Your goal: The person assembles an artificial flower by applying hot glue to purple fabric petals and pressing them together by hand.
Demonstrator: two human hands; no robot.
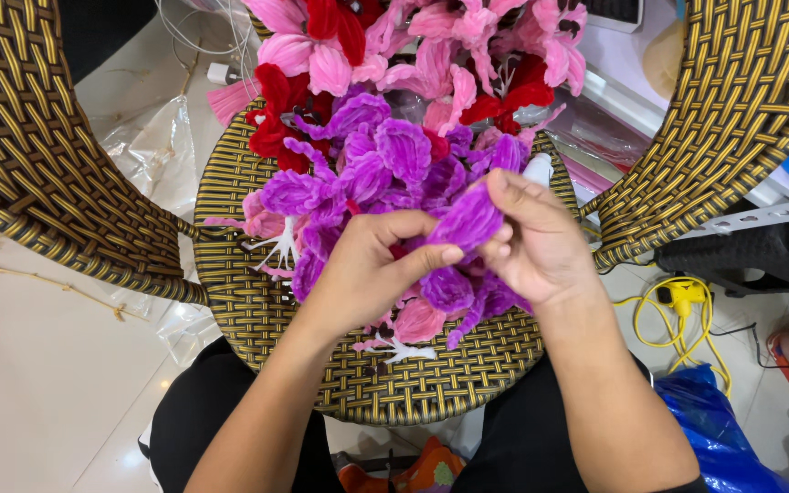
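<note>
Both hands meet over a round woven stool (257,301): the left hand (372,274) and right hand (536,242) pinch one purple chenille petal (468,219) between thumbs and fingertips. Beneath and just beyond them lies a heap of purple (358,164), pink (449,36) and red (276,119) flowers; wicker chairs (29,146) stand at either side.

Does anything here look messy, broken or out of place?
Nothing looks broken. The hands pinch a purple fuzzy petal over a woven stool heaped with flowers. Only the floor is untidy: a tangled yellow cable and crumpled clear plastic.
</note>
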